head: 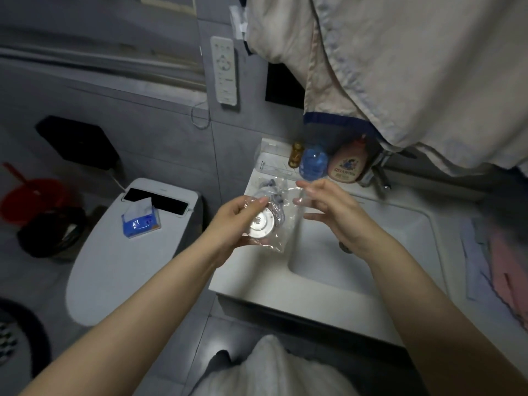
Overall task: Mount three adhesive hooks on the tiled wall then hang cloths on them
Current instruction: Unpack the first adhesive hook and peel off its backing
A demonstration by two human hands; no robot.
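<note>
Clear plastic bag [271,215] with a silvery round hook [260,222] inside sits over the sink's [328,270] left rim, gripped by the left hand [237,217], fingers curled round its near edge. The right hand [328,210] hovers just right of it, fingers spread and holding nothing, perhaps brushing the film. Tearing the slippery bag carelessly could drop hooks into the basin; cloths [400,67] hang above.
</note>
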